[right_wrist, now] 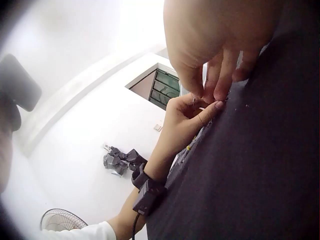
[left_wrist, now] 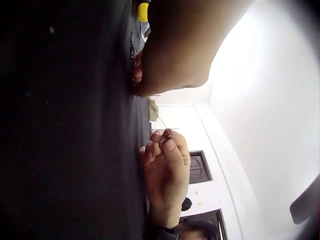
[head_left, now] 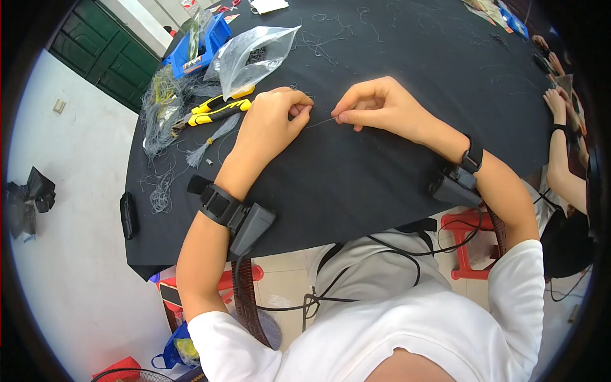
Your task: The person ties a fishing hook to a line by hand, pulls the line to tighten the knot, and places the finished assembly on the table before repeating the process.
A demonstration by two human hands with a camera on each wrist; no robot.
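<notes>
A thin grey line (head_left: 321, 122) runs between the two hands, just above the black cloth. My left hand (head_left: 270, 121) pinches its one end between thumb and forefinger, the other fingers bent. On the other side my right hand (head_left: 388, 111) pinches the line between thumb and forefinger; in the left wrist view the right hand (left_wrist: 167, 170) shows the line rising from its fingertips. In the right wrist view the left hand (right_wrist: 180, 122) appears beyond the right hand (right_wrist: 220, 35). What the left fingertips hold besides the line is too small to tell.
Left of my left hand lie yellow-black pliers (head_left: 219, 113), a tied grey bundle (head_left: 213, 141) and tangled line (head_left: 162, 111). Behind are a clear bag (head_left: 251, 60) and a blue bin (head_left: 202, 48). A black case (head_left: 128, 215) lies at the left edge; other people's hands are far right.
</notes>
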